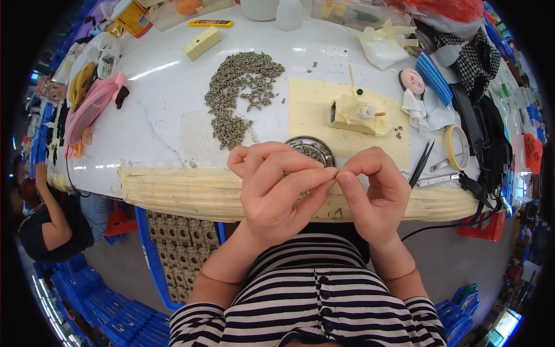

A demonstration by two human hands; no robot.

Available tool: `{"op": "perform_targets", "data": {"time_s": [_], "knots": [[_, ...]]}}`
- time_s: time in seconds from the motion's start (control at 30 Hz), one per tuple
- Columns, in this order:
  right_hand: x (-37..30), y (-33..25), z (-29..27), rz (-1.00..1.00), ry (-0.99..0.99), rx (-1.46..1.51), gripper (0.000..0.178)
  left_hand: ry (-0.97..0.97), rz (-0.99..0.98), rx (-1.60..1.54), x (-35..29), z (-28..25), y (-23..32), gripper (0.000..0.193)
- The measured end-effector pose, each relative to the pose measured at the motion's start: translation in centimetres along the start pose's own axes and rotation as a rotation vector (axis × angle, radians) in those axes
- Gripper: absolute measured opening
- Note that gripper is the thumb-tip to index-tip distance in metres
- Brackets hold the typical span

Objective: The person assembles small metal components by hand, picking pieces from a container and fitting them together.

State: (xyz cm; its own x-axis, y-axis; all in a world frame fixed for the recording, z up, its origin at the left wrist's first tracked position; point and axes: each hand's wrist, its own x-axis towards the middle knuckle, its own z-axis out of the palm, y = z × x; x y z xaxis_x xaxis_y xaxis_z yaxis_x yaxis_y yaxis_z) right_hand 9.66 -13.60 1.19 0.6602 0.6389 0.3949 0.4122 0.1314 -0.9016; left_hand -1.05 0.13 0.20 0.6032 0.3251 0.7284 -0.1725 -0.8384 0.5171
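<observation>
At the lower edge, a striped shirt (272,283) was cut off by the frame. Left of it, below the table, a blue crate (157,280) held rows of metal blocks (176,254), partly behind the left forearm. The left hand (277,191) and right hand (376,191) met at the fingertips above the table's tape-covered edge (173,185). Each thumb and index finger was drawn nearly closed; whether the 2 pinches had hold of a tiny piece could not be told.

Just beyond, a round metal dish (332,155) of small metal pieces sat half hidden by the left hand. Farther out on the glossy white table (156,110), a curved pile of similar pieces (231,89) lay to the left, and a tape-wrapped block (347,114) stood on yellowish paper (306,98) to the right. Beyond the pile lay a pale block (202,43) and a yellow-cased tool (211,24).

In the room, another person (49,222) sat at far left, the face blurred. Objects at the dark fisheye rim were too warped to name.
</observation>
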Motion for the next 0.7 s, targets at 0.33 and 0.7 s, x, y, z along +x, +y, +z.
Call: {"op": "perform_targets", "data": {"time_s": [0.33, 0.7], "knots": [[0.21, -0.09, 0.5, -0.062, 0.022, -0.057, 0.011, 0.035, -0.048, -0.062, -0.2, 0.21, -0.38, 0.028], [0.19, -0.21, 0.24, 0.124, -0.146, 0.108, 0.015, 0.017, -0.031, -0.016, -0.32, 0.2, -0.05, 0.026]]}}
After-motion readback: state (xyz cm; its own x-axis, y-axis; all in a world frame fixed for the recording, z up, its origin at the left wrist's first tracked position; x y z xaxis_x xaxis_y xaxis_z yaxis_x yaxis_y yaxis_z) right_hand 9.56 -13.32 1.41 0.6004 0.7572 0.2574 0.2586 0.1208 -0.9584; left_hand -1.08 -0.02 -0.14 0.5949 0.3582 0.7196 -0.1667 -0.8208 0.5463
